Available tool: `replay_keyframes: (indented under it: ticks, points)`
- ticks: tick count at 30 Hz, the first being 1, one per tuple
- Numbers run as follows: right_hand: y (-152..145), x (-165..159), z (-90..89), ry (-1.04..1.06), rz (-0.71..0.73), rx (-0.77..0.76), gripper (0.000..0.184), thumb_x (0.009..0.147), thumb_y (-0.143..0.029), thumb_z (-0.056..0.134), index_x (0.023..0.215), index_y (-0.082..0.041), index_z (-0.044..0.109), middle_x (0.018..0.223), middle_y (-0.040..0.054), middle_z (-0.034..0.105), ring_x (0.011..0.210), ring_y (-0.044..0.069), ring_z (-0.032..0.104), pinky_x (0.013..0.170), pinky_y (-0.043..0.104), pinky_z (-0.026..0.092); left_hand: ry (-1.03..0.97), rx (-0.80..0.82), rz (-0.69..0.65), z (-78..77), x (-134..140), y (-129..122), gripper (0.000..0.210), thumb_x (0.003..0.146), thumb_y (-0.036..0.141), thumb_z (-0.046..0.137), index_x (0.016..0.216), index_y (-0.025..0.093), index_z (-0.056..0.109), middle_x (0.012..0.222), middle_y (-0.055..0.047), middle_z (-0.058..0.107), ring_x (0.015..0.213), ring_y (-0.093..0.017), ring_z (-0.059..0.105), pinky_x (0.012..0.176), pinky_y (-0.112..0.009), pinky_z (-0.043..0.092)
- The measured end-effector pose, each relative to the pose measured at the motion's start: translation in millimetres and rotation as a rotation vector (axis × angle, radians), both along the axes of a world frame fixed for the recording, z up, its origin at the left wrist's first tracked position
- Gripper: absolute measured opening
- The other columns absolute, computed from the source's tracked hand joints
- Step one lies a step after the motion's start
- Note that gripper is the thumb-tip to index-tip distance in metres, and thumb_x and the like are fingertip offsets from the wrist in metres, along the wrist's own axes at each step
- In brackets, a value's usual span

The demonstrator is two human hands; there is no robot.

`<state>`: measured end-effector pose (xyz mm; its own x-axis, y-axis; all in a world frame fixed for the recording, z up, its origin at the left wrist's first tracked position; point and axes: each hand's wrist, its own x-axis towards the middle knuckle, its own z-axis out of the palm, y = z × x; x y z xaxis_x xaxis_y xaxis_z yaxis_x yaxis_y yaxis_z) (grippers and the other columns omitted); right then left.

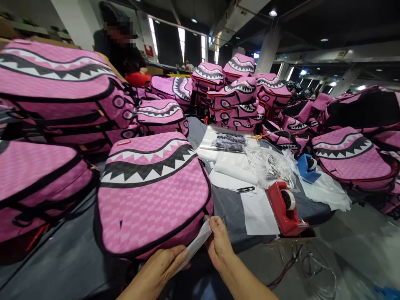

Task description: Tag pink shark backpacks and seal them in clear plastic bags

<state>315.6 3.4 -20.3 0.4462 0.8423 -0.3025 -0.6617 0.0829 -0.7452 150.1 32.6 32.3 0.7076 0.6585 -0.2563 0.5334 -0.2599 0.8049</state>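
While the left hand (164, 262) grips the lower end of a whitish strip (196, 242) between thumb and fingers, the right hand (220, 241) pinches its upper end, so neither hand is spread. The strip (film or paper, I cannot tell which) slants just beside the near right side of a pink backpack (156, 204), which lies with its toothed panel upward by the near edge of the bench (226, 206). To handle the strip well, the two grips should be light and even, keeping it flat and uncreased, with its upper end clear of the bag's black piping so that nothing snags.

As for position, the strip runs directly between the hands, held by both. The backpack is just beyond them, on the side toward the bench's far edge; whether the left hand touches it is hard to tell. Near the bench's near right corner, a red tape dispenser (276, 204) sits beside a white sheet (258, 214), well apart from the right hand.
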Motion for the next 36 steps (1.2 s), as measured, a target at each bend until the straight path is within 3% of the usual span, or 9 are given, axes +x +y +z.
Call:
replay_keyframes:
  ticks: [5,10,12,15,19,24,30,33,36]
  points:
    - [2,6,-12.5,-0.27,-0.014,0.069,0.057,0.077,-0.076,0.068,0.078,-0.026,0.041,0.063,-0.008,0.042,0.053,0.011,0.039,0.052,0.023,0.038,-0.004,0.082,-0.097,-11.7,-4,3,0.052,0.098,0.061,0.036,0.083,0.021,0.067,0.067,0.002,0.062,0.063,-0.015,0.058,0.06,-0.022,0.042]
    - [-14,39,11.2,-1.339,-0.158,0.154,0.023,0.101,-0.045,0.053,0.1,-0.023,0.058,0.089,0.0052,0.066,0.084,0.02,0.062,0.077,0.033,0.05,-0.044,0.354,-0.103,-34.3,-5,2,0.037,0.102,0.044,0.042,0.088,0.023,0.069,0.066,0.004,0.066,0.057,-0.012,0.063,0.053,-0.017,0.042]
    - [-16,44,23.0,-1.76,0.038,0.453,0.02,0.105,-0.036,0.048,0.11,-0.022,0.061,0.096,0.0069,0.07,0.096,0.019,0.064,0.092,0.034,0.047,-0.145,0.553,-0.136,-44.8,-8,3,0.032,0.104,0.035,0.042,0.088,0.023,0.067,0.065,0.005,0.068,0.054,-0.011,0.065,0.054,-0.016,0.045]
    - [-5,41,33.1,-2.082,0.523,0.763,0.026,0.103,-0.045,0.054,0.104,-0.022,0.064,0.081,0.0024,0.072,0.079,0.016,0.065,0.087,0.032,0.045,-0.321,0.967,-0.265,-57.4,-24,9,0.029,0.103,0.017,0.039,0.114,0.021,0.066,0.08,0.001,0.077,0.067,-0.012,0.072,0.068,-0.017,0.054]
    - [8,40,39.2,-2.048,0.671,0.693,0.027,0.091,-0.05,0.07,0.091,-0.023,0.068,0.074,0.0023,0.073,0.07,0.016,0.063,0.076,0.031,0.041,-0.219,1.258,-0.319,-61.8,-72,20,0.064,0.098,0.002,0.034,0.157,0.027,0.033,0.116,-0.003,0.077,0.106,-0.013,0.072,0.107,-0.026,0.047]
    - [8,42,41.1,-1.861,0.599,0.578,0.011,0.077,-0.031,0.076,0.078,-0.026,0.066,0.065,-0.0014,0.068,0.061,0.016,0.057,0.072,0.032,0.038,-0.019,1.324,-0.068,-57.7,-106,32,0.054,0.095,0.003,0.044,0.128,0.038,0.067,0.104,0.0,0.079,0.097,-0.015,0.072,0.109,-0.032,0.045]
    - [5,34,29.0,-1.845,0.522,0.494,0.008,0.078,-0.025,0.068,0.086,-0.026,0.068,0.066,0.0019,0.067,0.063,0.019,0.056,0.074,0.035,0.042,-0.061,1.324,0.017,-46.5,-87,18,0.043,0.095,0.009,0.05,0.128,0.03,0.067,0.1,-0.004,0.076,0.097,-0.019,0.07,0.106,-0.035,0.047]
    - [1,32,24.5,-1.892,0.498,0.508,0.016,0.09,-0.031,0.06,0.101,-0.025,0.07,0.066,0.0031,0.065,0.062,0.019,0.053,0.071,0.036,0.043,-0.185,1.193,0.064,-32.6,-61,2,0.043,0.097,0.024,0.058,0.14,0.025,0.055,0.116,-0.009,0.072,0.107,-0.022,0.068,0.104,-0.035,0.05]
    - [0,32,21.2,-1.913,0.394,0.579,0.023,0.1,-0.028,0.046,0.1,-0.024,0.069,0.061,0.0017,0.059,0.058,0.019,0.05,0.066,0.035,0.043,-0.216,0.772,-0.02,-18.0,-24,-2,0.04,0.102,0.041,0.044,0.137,0.024,0.056,0.121,-0.009,0.072,0.108,-0.022,0.069,0.094,-0.029,0.055]
